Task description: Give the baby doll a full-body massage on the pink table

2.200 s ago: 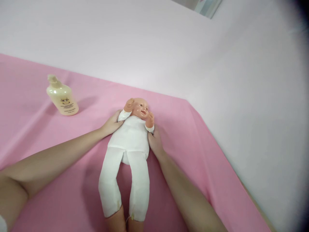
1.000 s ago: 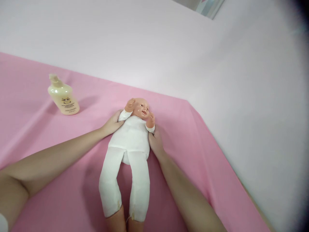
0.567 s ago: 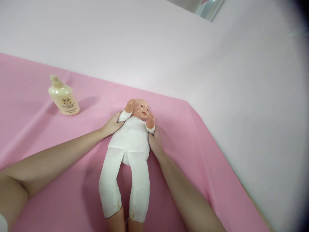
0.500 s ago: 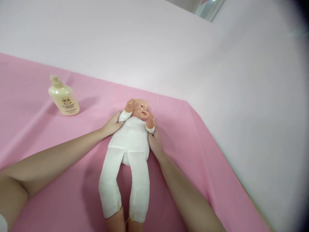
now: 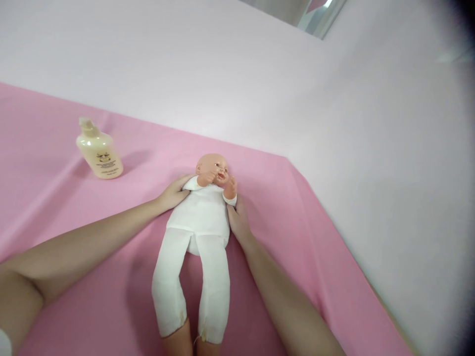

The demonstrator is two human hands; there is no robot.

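A baby doll (image 5: 200, 222) in a white cloth suit lies on its back on the pink sheet (image 5: 111, 296), head away from me. My left hand (image 5: 173, 192) grips the doll's left-side shoulder and upper arm. My right hand (image 5: 237, 220) presses against the other side of the torso, under the raised arm. The doll's near arm now bends across toward its chin. Both of my fingers' tips are partly hidden behind the doll.
A cream lotion bottle (image 5: 99, 154) with a pump top stands on the sheet at the far left. White walls (image 5: 371, 148) rise behind and to the right, close to the sheet's edge.
My left hand has pushed the doll's arm inward, so its fist dropped from beside the head to the chin. My right hand stays in place.
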